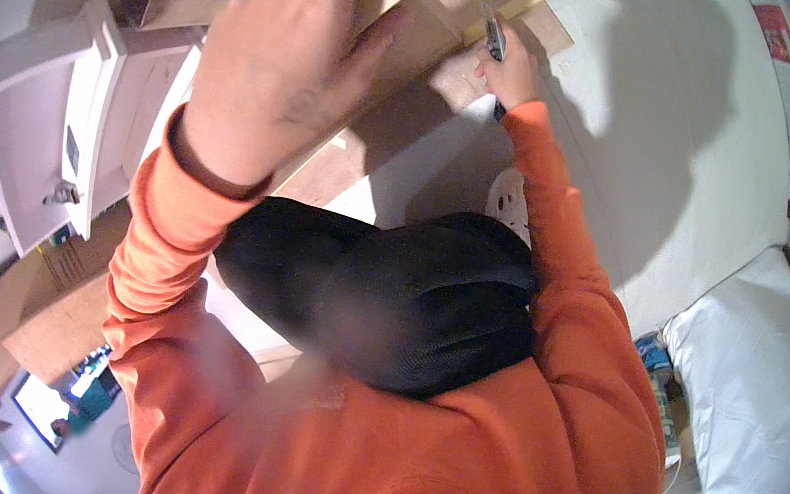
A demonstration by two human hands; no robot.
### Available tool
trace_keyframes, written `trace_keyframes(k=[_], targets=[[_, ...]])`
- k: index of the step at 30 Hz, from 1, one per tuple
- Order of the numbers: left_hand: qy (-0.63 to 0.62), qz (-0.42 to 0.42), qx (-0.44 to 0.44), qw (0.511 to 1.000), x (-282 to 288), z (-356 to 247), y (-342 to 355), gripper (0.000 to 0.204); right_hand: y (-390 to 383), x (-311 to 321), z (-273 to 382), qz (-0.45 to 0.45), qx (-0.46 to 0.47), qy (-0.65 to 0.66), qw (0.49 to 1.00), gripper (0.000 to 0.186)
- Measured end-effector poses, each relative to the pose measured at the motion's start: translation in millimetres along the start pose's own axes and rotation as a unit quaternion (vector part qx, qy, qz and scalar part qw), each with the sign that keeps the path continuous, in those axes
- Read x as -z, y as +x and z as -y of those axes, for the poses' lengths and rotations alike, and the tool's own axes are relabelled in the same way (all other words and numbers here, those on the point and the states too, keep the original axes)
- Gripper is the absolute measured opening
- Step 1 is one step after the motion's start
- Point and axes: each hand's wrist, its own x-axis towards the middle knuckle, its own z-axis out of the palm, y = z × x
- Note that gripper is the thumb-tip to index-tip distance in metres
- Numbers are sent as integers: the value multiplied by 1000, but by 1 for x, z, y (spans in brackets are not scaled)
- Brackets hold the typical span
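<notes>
My right hand (513,70) is closed around a utility knife (494,39) with a dark grip, at the far side of the work area. The knife's tip points away from me, near a narrow yellow strip (532,2) lying along a brown cardboard sheet (425,21). Close to the camera, my left hand (274,63) reaches over the cardboard's left part. Its thumb stands apart from the fingers, which partly leave the picture at the top, and nothing shows in its grasp.
A white open drawer unit (83,97) and a cardboard box (182,0) are at the left. A round white socket block (506,200) lies beyond my dark-clothed legs (389,287). A pale surface (624,128) extends to the right, with a white bag (757,328) nearer.
</notes>
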Motion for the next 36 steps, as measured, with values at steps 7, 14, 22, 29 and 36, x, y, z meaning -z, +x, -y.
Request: trace_keyframes(k=[7,14,22,29,36], targets=[[39,-2,137,990,5,11,-75,49,37,-13,-4,-77,84,-230,966,44],[39,-130,197,971,10,34,-150,51,45,0,-43,-68,62,-149,985,68],[74,-214,274,935,3,50,-223,56,119,191,128,-196,280,40,939,56],[79,-206,279,935,4,48,-247,63,5,170,424,124,558,-195,797,56],[86,-201,271,937,0,60,-244,60,-94,-28,453,269,611,-312,676,75]])
